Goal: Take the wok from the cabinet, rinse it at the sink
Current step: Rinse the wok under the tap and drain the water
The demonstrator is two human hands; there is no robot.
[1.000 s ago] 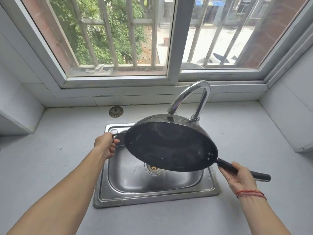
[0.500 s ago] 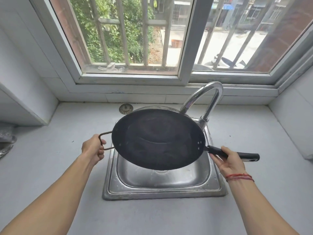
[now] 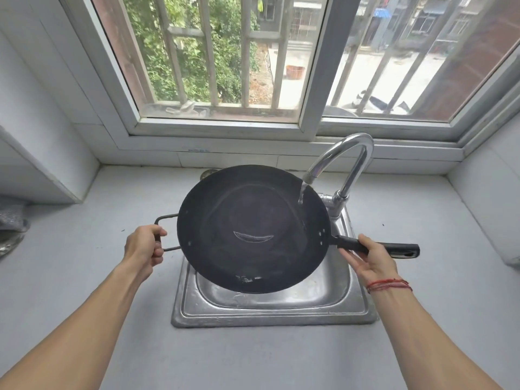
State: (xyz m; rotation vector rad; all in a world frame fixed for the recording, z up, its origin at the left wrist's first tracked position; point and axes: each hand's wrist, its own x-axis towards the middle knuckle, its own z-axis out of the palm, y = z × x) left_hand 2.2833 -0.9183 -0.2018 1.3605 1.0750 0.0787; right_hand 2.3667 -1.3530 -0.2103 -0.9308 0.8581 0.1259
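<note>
A black wok (image 3: 253, 229) is held level above the steel sink (image 3: 270, 311), its hollow facing up. My left hand (image 3: 145, 249) grips the small wire loop handle on the wok's left side. My right hand (image 3: 368, 256) holds the long black handle that sticks out to the right. The curved chrome faucet (image 3: 346, 161) stands behind the sink, and a thin stream of water falls from its spout onto the wok's right inner wall. A little water pools near the wok's front edge.
The grey countertop (image 3: 84, 235) surrounds the sink. A window with bars (image 3: 225, 52) runs along the back wall. A grey cloth (image 3: 11, 220) lies at the far left edge. White tiled walls close in on both sides.
The wok has turned from tilted toward me to level and open side up, and has moved under the spout. Water now runs into it. Both hands keep their hold.
</note>
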